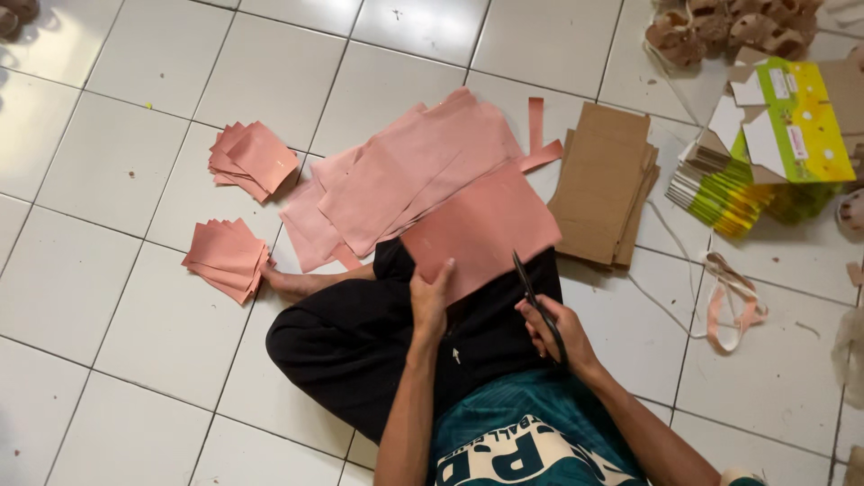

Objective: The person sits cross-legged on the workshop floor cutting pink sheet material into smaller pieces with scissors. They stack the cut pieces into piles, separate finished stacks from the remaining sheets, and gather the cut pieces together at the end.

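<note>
I sit cross-legged on a white tiled floor. My left hand (pixel 430 297) grips the near edge of a pink paper sheet (pixel 481 225) held over my lap. My right hand (pixel 551 328) holds black scissors (pixel 531 290), whose blades touch the sheet's right edge. Just beyond the sheet lies a loose pile of larger pink sheets (pixel 396 180).
Two stacks of small pink squares (pixel 255 160) (pixel 225 256) lie to the left near my bare foot (pixel 297 283). A stack of brown cardboard (pixel 603 184) sits right of the pile. Green-and-yellow printed cards (pixel 765 153), pink strips (pixel 733 301) and brown objects (pixel 720 27) lie at the far right.
</note>
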Action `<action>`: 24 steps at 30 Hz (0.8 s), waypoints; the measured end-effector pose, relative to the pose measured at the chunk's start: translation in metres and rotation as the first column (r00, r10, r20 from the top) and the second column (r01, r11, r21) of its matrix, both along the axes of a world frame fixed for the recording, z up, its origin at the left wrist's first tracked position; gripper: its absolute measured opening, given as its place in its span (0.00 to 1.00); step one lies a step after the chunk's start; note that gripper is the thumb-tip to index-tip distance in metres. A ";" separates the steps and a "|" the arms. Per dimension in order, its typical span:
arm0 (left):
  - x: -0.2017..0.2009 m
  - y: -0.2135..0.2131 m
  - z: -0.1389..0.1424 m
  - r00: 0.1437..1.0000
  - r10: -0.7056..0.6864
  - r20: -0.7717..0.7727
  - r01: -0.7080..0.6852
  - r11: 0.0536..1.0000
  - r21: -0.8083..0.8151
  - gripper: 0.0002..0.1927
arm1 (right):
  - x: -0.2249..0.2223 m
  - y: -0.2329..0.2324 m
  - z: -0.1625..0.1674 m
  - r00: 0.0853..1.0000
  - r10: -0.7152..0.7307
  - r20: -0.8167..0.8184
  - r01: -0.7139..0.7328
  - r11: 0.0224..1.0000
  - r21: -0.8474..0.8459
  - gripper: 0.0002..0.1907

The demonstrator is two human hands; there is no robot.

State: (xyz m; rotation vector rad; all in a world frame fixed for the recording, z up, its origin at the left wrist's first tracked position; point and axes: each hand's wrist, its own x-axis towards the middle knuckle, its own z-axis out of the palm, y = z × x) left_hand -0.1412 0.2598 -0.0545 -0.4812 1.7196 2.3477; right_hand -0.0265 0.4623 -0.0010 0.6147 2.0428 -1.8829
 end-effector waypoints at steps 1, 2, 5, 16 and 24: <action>0.001 -0.006 0.005 0.999 -0.044 -0.023 0.045 0.998 0.041 0.24 | 0.007 0.000 0.002 0.999 0.050 0.021 -0.051 0.998 0.034 0.20; 0.001 -0.012 0.010 0.996 -0.081 -0.048 0.085 0.993 0.082 0.24 | 0.015 0.000 0.004 0.993 0.106 0.043 -0.109 0.992 0.066 0.20; -0.002 -0.021 0.022 0.978 -0.206 -0.028 0.208 0.963 0.171 0.23 | 0.029 0.003 0.010 0.951 0.251 0.178 -0.269 0.959 0.085 0.23; -0.008 -0.023 0.051 0.940 -0.341 -0.030 0.336 0.903 0.267 0.20 | -0.007 -0.013 0.022 0.957 0.289 0.031 -0.291 0.943 0.161 0.25; -0.006 -0.024 0.063 0.920 -0.384 -0.080 0.392 0.886 0.247 0.20 | -0.004 -0.018 0.025 0.972 0.233 0.031 -0.235 0.964 0.128 0.26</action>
